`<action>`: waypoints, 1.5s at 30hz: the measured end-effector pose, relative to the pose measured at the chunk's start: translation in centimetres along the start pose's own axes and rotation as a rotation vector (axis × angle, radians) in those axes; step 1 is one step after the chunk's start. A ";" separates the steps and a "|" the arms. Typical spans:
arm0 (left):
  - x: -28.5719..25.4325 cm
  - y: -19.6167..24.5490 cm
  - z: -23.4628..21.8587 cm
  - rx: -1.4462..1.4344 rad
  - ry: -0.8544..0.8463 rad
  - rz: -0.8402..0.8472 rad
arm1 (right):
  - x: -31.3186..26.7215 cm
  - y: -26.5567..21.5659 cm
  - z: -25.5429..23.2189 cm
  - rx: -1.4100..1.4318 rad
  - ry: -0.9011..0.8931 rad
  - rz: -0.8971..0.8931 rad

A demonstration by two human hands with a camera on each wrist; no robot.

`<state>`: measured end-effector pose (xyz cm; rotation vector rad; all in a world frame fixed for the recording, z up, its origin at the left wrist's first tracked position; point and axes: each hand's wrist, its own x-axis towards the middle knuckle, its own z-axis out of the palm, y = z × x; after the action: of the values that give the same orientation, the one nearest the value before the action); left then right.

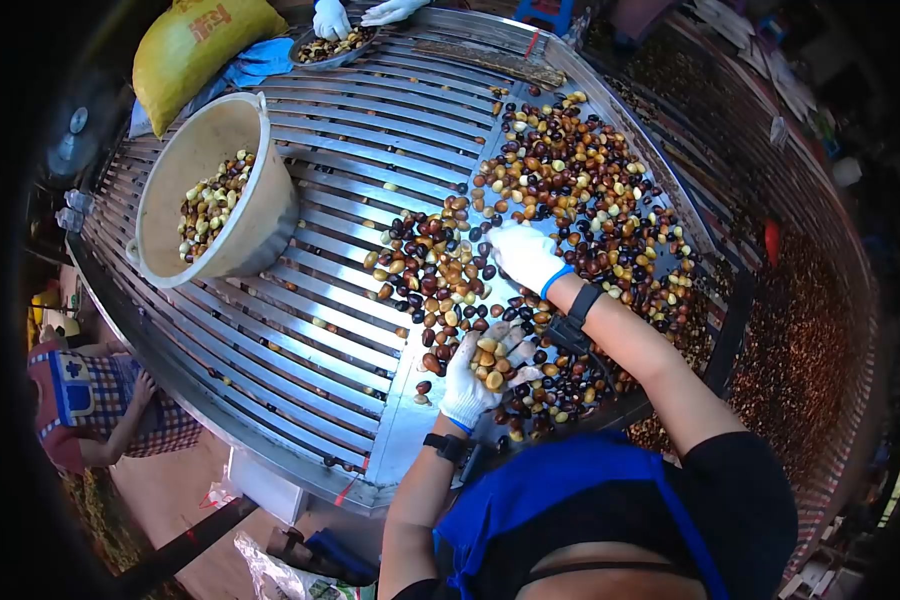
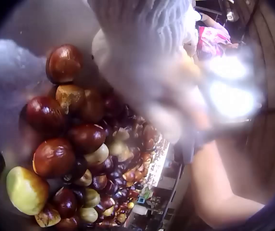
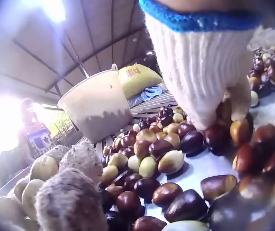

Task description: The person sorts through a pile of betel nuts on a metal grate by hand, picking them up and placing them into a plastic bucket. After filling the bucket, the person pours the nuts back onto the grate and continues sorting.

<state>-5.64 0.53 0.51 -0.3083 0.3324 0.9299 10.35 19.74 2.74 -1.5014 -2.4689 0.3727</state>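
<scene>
My left hand (image 1: 467, 388), in a white knit glove, is turned palm up near the table's front edge. Its curved fingers hold a small heap of yellow-brown nuts (image 1: 492, 362); the right wrist view shows its gloved fingertips (image 3: 70, 202) beside pale nuts (image 3: 43, 168). My gloved right hand (image 1: 523, 257) reaches down between two piles of nuts. Around a dark red nut (image 3: 224, 111) its fingers point downward at the metal surface. Glossy brown, black and yellowish nuts (image 3: 171, 161) lie loose about both hands. The left wrist view has its glove (image 2: 142, 29) blurred, close above nuts (image 2: 54, 158).
A large pale bucket (image 1: 280, 200) part-filled with nuts stands on the slatted metal table (image 1: 340, 300). Behind it are a yellow sack (image 1: 195, 60) and a basin (image 1: 335, 62), where another person's gloved hands work. Someone in a checked apron (image 1: 95, 385) is at left.
</scene>
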 end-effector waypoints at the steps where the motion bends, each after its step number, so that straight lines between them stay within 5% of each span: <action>1: -0.2 0.2 0.3 -0.016 -0.020 -0.003 | -0.2 0.4 -0.3 -0.037 0.000 0.042; 2: -0.4 0.2 0.5 0.007 -0.008 0.012 | -0.6 -0.7 -3.4 0.185 -0.229 0.262; 7: -0.5 0.1 0.9 -0.025 0.053 0.057 | -5.2 -2.8 -7.0 0.598 -0.173 0.391; 8: -0.3 0.0 1.0 -0.017 0.030 0.059 | -6.2 -4.5 -7.9 0.517 -0.149 0.294; 9: -0.2 -0.2 1.1 -0.007 0.009 0.054 | -7.8 -4.6 -6.6 0.390 0.031 -0.036; 10: 0.0 -0.3 0.3 0.015 0.035 0.068 | -8.4 -7.4 -9.2 0.304 -0.277 0.088; 11: 0.0 -0.4 1.1 0.061 0.124 0.086 | -9.9 -8.5 -9.1 0.289 -0.166 -0.055; 14: 0.8 -1.4 1.0 0.117 0.171 0.184 | -11.4 -10.1 -10.9 0.338 -0.284 0.005; 17: 0.0 -1.0 0.4 0.116 0.133 0.097 | -12.1 -7.4 -8.4 0.371 0.060 -0.026; 18: -0.2 -0.7 0.8 0.111 -0.038 -0.003 | -12.1 -6.1 -8.1 0.265 0.055 -0.001; 23: 0.1 -0.4 -0.4 0.088 -0.035 -0.074 | -15.3 3.3 -7.9 -0.200 0.011 0.121; 29: -0.5 0.2 -1.2 0.067 -0.048 -0.111 | -17.1 12.4 -10.9 -0.280 -0.070 0.677; 31: -0.3 0.2 -1.1 0.085 -0.049 -0.110 | -16.5 13.3 -10.8 -0.421 0.128 0.536; 33: -0.1 -0.1 -1.2 0.089 -0.087 -0.082 | -13.5 10.1 -12.1 -0.258 0.266 0.318; 37: -0.5 -0.4 0.0 0.065 -0.128 -0.076 | -8.4 5.7 -7.6 -0.165 0.087 0.029; 42: 0.2 0.1 -2.3 0.123 0.109 -0.007 | -5.8 5.3 -4.1 -0.353 -0.048 0.089; 45: -0.2 -0.1 -1.1 0.098 0.119 -0.042 | -6.5 4.8 -6.4 0.007 -0.041 0.254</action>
<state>-5.82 -0.10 -0.34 -0.2803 0.4772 0.8528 19.38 16.72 6.81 -1.8278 -2.3067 0.4594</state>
